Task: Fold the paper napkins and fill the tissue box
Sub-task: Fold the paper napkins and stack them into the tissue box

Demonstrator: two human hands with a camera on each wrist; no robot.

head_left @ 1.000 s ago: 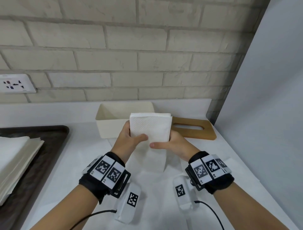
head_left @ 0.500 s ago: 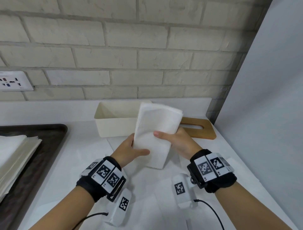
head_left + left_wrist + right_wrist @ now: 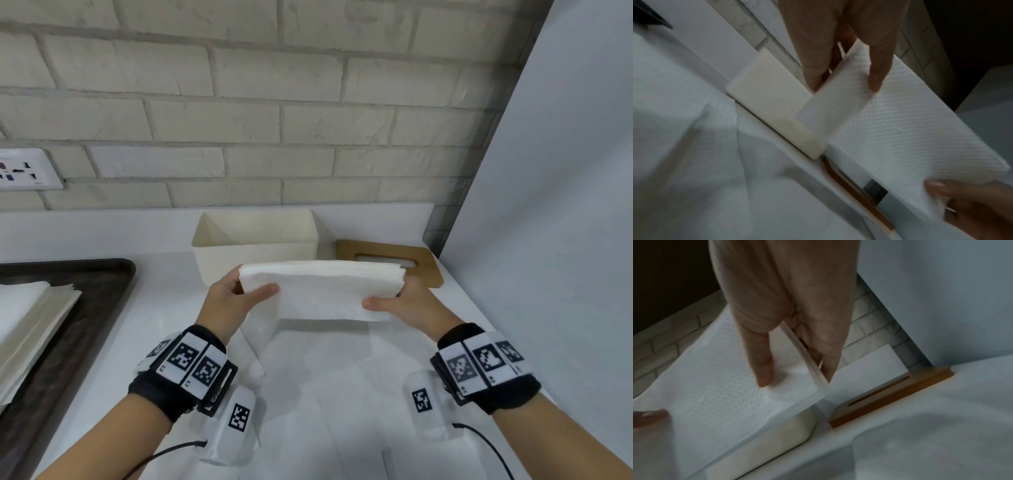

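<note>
I hold a stack of folded white napkins (image 3: 322, 291) lengthwise in the air, just in front of the open cream tissue box (image 3: 253, 246). My left hand (image 3: 236, 298) pinches its left end, thumb on the near face. My right hand (image 3: 404, 301) pinches the right end the same way. The left wrist view shows the napkin stack (image 3: 900, 129) over the cream box (image 3: 774, 104) with my left hand (image 3: 846, 78) on it. From the right wrist, the stack (image 3: 725, 394) sits above the box (image 3: 766, 447), gripped by my right hand (image 3: 797, 366).
The box's wooden slotted lid (image 3: 390, 262) lies flat to its right, by a grey side panel (image 3: 548, 205). A dark tray (image 3: 85, 308) with unfolded napkins (image 3: 27, 318) sits at the left. Loose white paper (image 3: 342, 394) covers the counter near me. Brick wall behind.
The napkin stack has been turned from upright to lying lengthwise, and my hands have spread apart to its two ends, level with the box front.
</note>
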